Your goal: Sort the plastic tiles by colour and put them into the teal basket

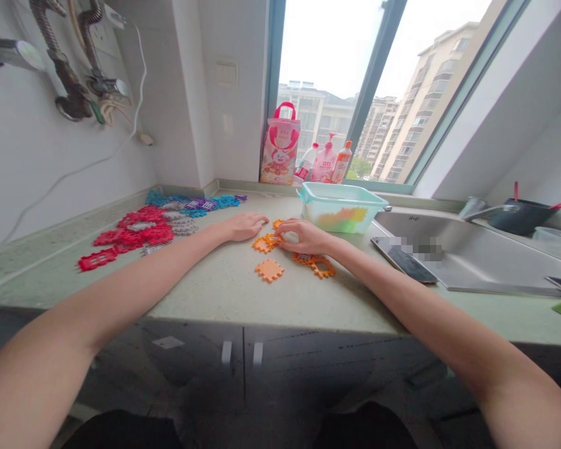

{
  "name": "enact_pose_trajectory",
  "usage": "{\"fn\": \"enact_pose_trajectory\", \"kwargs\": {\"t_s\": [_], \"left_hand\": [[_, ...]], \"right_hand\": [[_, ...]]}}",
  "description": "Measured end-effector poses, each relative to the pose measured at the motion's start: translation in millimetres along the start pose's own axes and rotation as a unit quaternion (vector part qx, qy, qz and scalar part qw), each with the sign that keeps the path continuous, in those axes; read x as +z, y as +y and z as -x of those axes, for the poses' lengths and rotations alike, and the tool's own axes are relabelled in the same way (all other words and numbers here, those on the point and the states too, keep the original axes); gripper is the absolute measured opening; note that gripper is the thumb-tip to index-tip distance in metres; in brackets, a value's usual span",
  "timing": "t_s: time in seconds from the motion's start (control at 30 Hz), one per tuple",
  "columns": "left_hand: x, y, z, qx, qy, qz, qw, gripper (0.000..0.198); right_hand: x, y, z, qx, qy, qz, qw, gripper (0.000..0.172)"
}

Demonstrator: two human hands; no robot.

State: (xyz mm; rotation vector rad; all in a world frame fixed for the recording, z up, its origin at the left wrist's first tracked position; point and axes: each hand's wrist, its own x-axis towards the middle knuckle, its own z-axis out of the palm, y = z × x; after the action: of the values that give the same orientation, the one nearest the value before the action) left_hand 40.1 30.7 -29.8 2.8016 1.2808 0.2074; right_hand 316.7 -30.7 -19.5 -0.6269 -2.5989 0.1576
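Observation:
Several flat orange puzzle tiles lie on the pale green counter (224, 287). My right hand (306, 237) rests over them, its fingers curled and pinching one orange tile (267, 242). More orange tiles (318, 264) sit under and just beyond that wrist. A single orange tile (270, 270) lies apart, nearer to me. My left hand (243, 226) lies flat on the counter just left of the orange group, fingers stretched out, holding nothing.
Red tiles (131, 237) and blue and purple tiles (196, 203) are spread at the left rear. A teal plastic tub (341, 207) stands behind my right hand. A phone (404, 259) lies by the steel sink (472, 255). Bottles and a pink bag (280, 146) stand on the window sill.

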Motion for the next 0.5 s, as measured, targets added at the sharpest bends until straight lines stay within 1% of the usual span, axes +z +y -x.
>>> {"fn": "enact_pose_trajectory", "kwargs": {"t_s": [0.13,0.27,0.3,0.37,0.43,0.5], "left_hand": [[-1.6,1,0,0.005,-0.007,0.002,1.0,0.061],[0.6,-2,-3,0.009,-0.033,-0.013,0.999,0.065],[1.8,-3,-4,0.01,-0.038,-0.013,0.999,0.065],[3.8,-5,-6,0.023,-0.037,-0.007,0.999,0.063],[4.7,-6,-6,0.046,-0.035,-0.002,0.998,0.063],[3.8,-6,-5,0.063,-0.036,-0.005,0.997,0.064]], "right_hand": [[-1,-1,1,-0.007,-0.005,-0.007,1.0,0.019],[0,-3,1,-0.005,-0.003,-0.022,1.0,0.017],[0,-2,1,0.005,0.012,-0.015,1.0,0.017],[1,1,0,0.04,0.068,0.013,0.997,0.019],[2,6,0,0.09,0.14,0.041,0.985,0.024],[3,13,1,0.141,0.188,0.054,0.97,0.029]]}}
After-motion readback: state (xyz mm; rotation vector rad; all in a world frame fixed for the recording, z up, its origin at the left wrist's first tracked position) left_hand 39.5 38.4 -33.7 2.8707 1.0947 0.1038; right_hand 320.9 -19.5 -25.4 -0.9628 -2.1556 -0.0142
